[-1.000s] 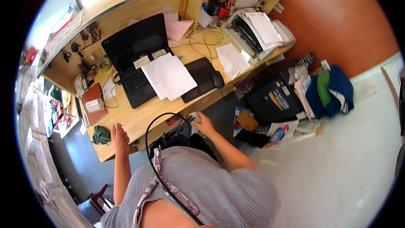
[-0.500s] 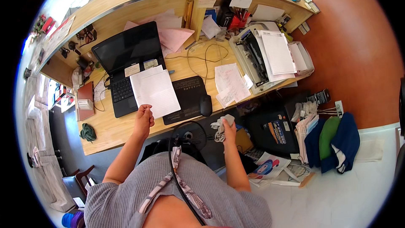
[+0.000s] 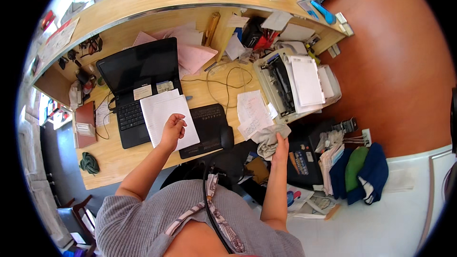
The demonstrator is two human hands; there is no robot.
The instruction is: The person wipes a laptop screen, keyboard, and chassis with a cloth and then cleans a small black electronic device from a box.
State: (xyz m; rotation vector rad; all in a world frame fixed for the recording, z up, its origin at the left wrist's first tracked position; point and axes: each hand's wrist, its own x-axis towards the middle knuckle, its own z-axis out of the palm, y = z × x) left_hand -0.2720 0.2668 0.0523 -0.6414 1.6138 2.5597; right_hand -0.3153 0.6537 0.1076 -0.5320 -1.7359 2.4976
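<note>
A crumpled light-grey cloth [image 3: 267, 142] is gripped in my right hand [image 3: 281, 148], its folds spreading out to the left of my fingers. It hangs at the desk's front edge and overlaps the lower end of some handwritten sheets [image 3: 253, 112]. Above a stack of white lined paper [image 3: 159, 107], my left hand [image 3: 173, 132] is loosely bent, with fingers slightly apart and nothing seen in them. The paper lies partly over the keyboard of an open black laptop [image 3: 143, 71]. Between the hands are a dark mouse pad [image 3: 202, 131] and a black mouse [image 3: 227, 137].
A printer [image 3: 285, 83] with paper in it stands at the desk's right. Pink sheets [image 3: 197, 57] lie behind the laptop, and loose cables [image 3: 223, 85] cross the desk. A dark green cloth bundle [image 3: 89, 163] sits at the front left. A raised counter [image 3: 162, 0] runs along the back.
My left hand has moved forward over the lined paper and its fingers have loosened. My right hand has moved to the right with the cloth, which is spread wider. The view has shifted a little.
</note>
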